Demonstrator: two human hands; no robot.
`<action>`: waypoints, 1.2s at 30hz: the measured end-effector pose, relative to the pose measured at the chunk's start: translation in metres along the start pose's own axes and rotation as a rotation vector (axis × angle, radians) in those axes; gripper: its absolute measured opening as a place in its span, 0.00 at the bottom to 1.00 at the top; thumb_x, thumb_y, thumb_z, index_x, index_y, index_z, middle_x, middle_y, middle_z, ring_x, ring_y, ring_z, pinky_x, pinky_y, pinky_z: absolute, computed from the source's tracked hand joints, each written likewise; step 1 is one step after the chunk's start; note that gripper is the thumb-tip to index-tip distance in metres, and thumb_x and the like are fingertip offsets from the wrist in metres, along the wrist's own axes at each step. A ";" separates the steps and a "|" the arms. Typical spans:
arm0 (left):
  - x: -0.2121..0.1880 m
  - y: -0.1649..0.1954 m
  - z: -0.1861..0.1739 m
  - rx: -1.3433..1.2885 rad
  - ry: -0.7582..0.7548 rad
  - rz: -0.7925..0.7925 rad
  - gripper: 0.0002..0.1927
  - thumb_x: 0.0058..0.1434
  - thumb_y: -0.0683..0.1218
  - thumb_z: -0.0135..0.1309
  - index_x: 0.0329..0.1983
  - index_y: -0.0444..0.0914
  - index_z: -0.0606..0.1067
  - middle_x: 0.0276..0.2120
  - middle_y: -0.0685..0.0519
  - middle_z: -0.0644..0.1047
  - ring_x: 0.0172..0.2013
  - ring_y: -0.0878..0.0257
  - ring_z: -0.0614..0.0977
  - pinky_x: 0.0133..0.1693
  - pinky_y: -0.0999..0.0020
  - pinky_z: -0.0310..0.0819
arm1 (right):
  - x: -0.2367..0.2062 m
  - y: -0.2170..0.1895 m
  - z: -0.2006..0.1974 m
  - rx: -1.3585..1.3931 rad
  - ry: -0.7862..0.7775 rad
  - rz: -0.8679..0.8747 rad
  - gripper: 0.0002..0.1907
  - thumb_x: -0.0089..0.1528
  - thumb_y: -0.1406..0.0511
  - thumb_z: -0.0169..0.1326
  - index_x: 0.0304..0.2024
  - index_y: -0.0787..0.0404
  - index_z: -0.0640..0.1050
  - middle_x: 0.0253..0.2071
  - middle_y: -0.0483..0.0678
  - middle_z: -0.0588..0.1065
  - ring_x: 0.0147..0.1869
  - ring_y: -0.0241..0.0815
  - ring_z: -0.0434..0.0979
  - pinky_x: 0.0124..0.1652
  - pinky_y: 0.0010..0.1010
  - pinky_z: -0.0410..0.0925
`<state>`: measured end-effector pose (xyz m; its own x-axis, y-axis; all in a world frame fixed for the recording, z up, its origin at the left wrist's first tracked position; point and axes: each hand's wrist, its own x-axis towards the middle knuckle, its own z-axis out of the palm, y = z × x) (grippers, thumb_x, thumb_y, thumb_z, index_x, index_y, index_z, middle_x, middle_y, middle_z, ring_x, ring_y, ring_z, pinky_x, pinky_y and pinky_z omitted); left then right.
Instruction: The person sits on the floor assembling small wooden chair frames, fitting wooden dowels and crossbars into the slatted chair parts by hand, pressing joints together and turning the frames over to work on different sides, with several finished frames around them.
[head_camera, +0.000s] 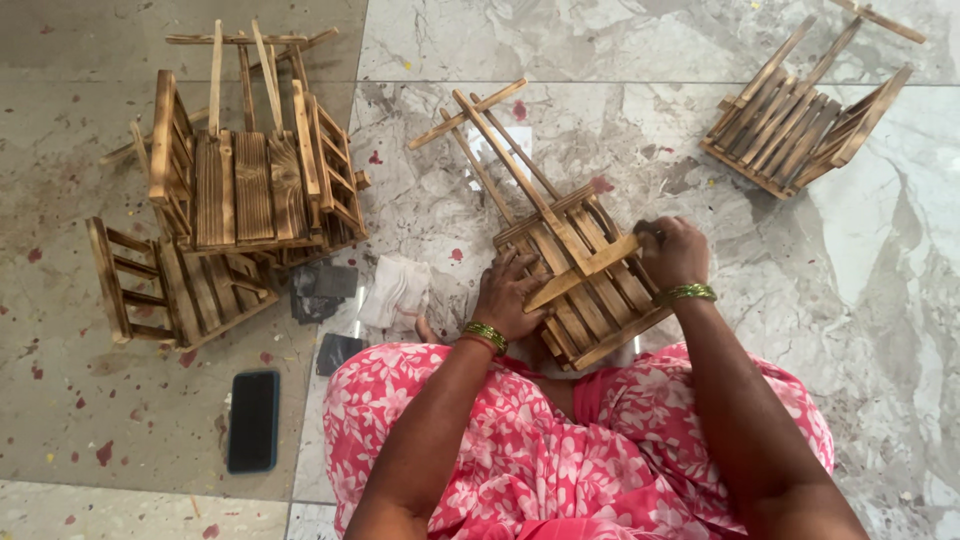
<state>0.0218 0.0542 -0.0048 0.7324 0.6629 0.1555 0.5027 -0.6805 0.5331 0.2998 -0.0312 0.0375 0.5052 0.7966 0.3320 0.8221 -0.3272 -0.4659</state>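
- Your left hand (505, 295) presses flat, grip released, on the slatted wooden rack (575, 275) at your knees.
- Your right hand (672, 250) clenches its crossbar end.
- Its long sticks point up-left across the marble floor (620, 140).
- Left of it: a white cloth (395, 292).

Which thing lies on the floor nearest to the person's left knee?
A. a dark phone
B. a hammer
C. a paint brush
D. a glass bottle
A: the dark phone lies flat on the floor just left of the pink-clothed knee; none of the other things is visible.
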 end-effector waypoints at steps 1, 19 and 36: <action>0.001 0.000 0.000 -0.004 -0.007 -0.007 0.27 0.48 0.61 0.69 0.53 0.55 0.81 0.67 0.55 0.67 0.71 0.45 0.57 0.66 0.44 0.53 | -0.002 -0.002 0.000 0.008 -0.032 -0.048 0.04 0.59 0.65 0.62 0.37 0.57 0.85 0.35 0.51 0.79 0.37 0.48 0.79 0.39 0.38 0.73; -0.001 0.001 -0.003 -0.007 0.001 0.002 0.28 0.47 0.61 0.70 0.53 0.54 0.81 0.67 0.55 0.67 0.72 0.46 0.58 0.67 0.46 0.54 | -0.025 -0.026 0.011 0.166 -0.259 -0.051 0.05 0.61 0.65 0.59 0.37 0.54 0.85 0.35 0.47 0.81 0.32 0.40 0.79 0.35 0.32 0.73; 0.000 0.002 -0.004 0.007 -0.023 -0.016 0.28 0.47 0.61 0.70 0.52 0.53 0.81 0.67 0.55 0.67 0.71 0.48 0.57 0.66 0.45 0.54 | -0.003 -0.006 0.003 -0.017 -0.194 0.219 0.06 0.66 0.62 0.56 0.40 0.51 0.84 0.41 0.44 0.81 0.28 0.35 0.74 0.27 0.28 0.71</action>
<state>0.0212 0.0546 -0.0008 0.7347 0.6663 0.1275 0.5175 -0.6721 0.5296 0.2925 -0.0300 0.0370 0.6126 0.7881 0.0611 0.7043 -0.5091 -0.4947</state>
